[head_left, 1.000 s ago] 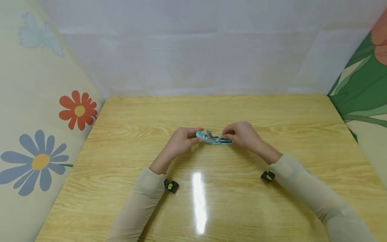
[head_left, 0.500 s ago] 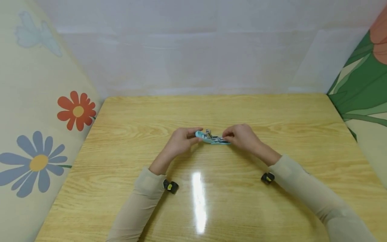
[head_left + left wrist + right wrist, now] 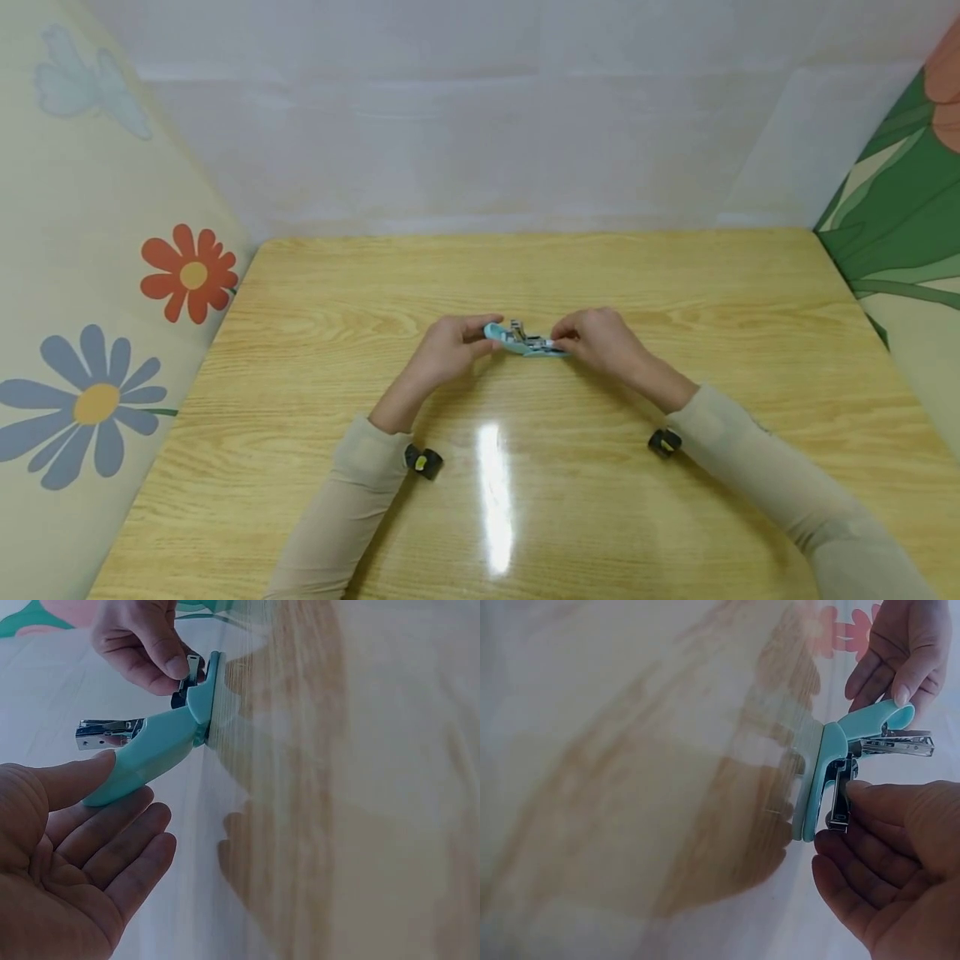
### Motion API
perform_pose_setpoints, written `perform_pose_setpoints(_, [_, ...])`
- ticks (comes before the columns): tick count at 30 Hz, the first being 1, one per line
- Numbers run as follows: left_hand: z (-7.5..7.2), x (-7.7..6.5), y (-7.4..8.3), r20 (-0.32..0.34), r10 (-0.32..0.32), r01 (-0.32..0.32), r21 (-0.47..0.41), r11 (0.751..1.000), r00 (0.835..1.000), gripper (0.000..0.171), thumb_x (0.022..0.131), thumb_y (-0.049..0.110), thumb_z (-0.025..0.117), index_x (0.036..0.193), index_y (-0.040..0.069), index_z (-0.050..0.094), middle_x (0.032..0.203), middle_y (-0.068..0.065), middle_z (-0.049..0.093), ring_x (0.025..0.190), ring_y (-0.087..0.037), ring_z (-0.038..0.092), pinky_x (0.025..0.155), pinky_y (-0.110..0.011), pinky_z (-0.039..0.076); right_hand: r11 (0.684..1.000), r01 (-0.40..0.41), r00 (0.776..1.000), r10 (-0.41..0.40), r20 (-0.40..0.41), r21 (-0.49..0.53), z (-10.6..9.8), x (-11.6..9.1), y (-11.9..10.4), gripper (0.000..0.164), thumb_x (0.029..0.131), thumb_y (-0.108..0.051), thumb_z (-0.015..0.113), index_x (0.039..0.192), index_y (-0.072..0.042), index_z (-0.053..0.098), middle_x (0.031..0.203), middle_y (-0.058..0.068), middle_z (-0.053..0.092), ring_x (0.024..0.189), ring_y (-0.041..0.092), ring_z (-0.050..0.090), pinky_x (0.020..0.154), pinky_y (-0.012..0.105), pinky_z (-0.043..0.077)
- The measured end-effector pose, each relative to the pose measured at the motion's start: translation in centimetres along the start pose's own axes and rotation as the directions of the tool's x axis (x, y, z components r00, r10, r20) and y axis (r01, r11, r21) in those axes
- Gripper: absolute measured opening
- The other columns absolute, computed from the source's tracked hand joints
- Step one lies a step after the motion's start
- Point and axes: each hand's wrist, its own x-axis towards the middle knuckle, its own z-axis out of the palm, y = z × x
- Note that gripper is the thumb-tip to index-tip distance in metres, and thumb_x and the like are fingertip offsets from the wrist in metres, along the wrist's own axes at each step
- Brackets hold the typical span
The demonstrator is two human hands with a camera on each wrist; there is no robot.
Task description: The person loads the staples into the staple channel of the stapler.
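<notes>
Tabletop: wood-grained (image 3: 585, 517), spread across the middle and bottom of the head view, with a streak of glare at lower centre.
Left hand: placed left of centre (image 3: 447, 352); the stapler's cover end is pinched between thumb above and fingers beneath, the other fingers held out fairly straight.
Right hand: placed right of centre (image 3: 602, 337); a metal rail is pinched between thumb and fingertip.
Stapler: held between both hands near the centre of the head view, teal, folded wide at its hinge (image 3: 157, 746); its base is seemingly rested on the tabletop.
Cover: tilted up toward the left hand (image 3: 870, 721); judged to be light, stiff, rather slick plastic, best held by its broad rounded end.
Metal arm: stuck out from the cover side at right in the right wrist view (image 3: 904, 744); likely hard and springy, so better left ungripped.
Metal rail: set along the base (image 3: 841, 796); probably thin, smooth and easily slipped, best pinched lightly by its sides. Whether staples are loaded cannot be told.
</notes>
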Motion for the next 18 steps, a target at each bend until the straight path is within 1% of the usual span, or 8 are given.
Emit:
perform_pose_setpoints(5, [0.0,-0.1,0.0,0.001,-0.008,0.008,-0.008,1.0,1.0,0.043,0.099,0.021,0.068,0.141,0.018,0.062,0.13,-0.009,0.071,0.116,-0.022,0.069,0.073,-0.024,0.052,1.0,-0.001,1.0,0.001,0.004,0.002,0.1,0.0,0.3,0.009,0.092,-0.014,0.076,0.097,-0.008,0.08,0.097,0.007,0.08,0.088,0.019,0.075,0.08,0.035,0.061])
perform_pose_setpoints(11, [0.0,0.0,-0.1,-0.004,-0.005,0.005,-0.002,1.0,1.0,0.042,0.099,0.021,0.068,0.14,0.018,0.063,0.129,-0.009,0.071,0.114,-0.021,0.069,0.068,-0.023,0.049,1.0,-0.012,1.0,0.012,0.014,0.005,-0.1,-0.2,0.6,0.01,0.092,-0.015,0.076,0.098,-0.009,0.08,0.098,0.007,0.08,0.089,0.02,0.075,0.083,0.037,0.06])
perform_pose_setpoints(14, [0.0,0.0,-0.2,-0.005,-0.01,0.01,-0.007,1.0,1.0,0.042,0.098,0.022,0.069,0.14,0.019,0.063,0.129,-0.008,0.072,0.114,-0.021,0.069,0.07,-0.023,0.05,1.0,-0.011,1.0,0.011,0.014,0.001,-0.3,-0.4,0.9,0.01,0.091,-0.016,0.076,0.098,-0.009,0.08,0.098,0.007,0.08,0.09,0.021,0.075,0.084,0.039,0.06])
perform_pose_setpoints(18, [-0.1,0.0,-0.2,-0.007,-0.022,0.022,-0.013,1.0,1.0,0.042,0.097,0.023,0.07,0.139,0.021,0.064,0.129,-0.007,0.072,0.115,-0.021,0.069,0.071,-0.023,0.051,0.999,-0.021,1.0,0.02,0.019,0.027,-0.5,-0.6,1.4,0.01,0.091,-0.016,0.076,0.098,-0.009,0.08,0.097,0.006,0.08,0.09,0.022,0.075,0.086,0.041,0.059])
